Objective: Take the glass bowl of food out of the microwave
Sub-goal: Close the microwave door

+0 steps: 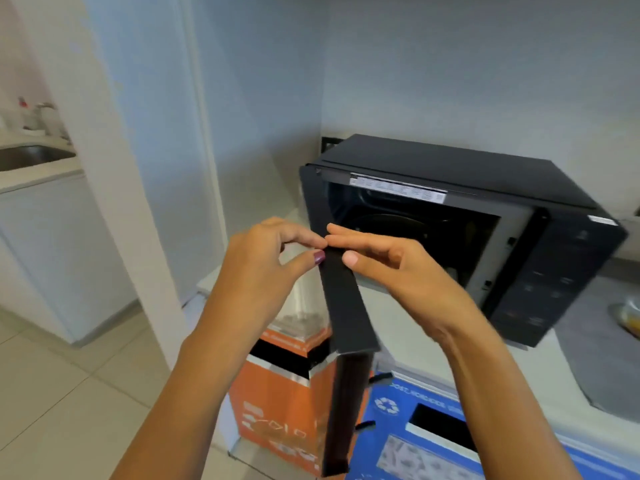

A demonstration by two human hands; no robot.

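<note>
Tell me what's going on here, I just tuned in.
A person stands at a black microwave on a counter, and its door is swung open toward them. The left hand and right hand both meet at the door's top edge, fingertips touching it. The cavity looks dark; no glass bowl is clearly visible inside. At the far right of the counter sits a blurred dish.

Head-worn camera looks forward and down, close on the open microwave (pixel 467 230).

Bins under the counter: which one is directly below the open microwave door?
The orange bin, left of the blue recycling bin; the microwave door edge hangs over its black slot.
</note>
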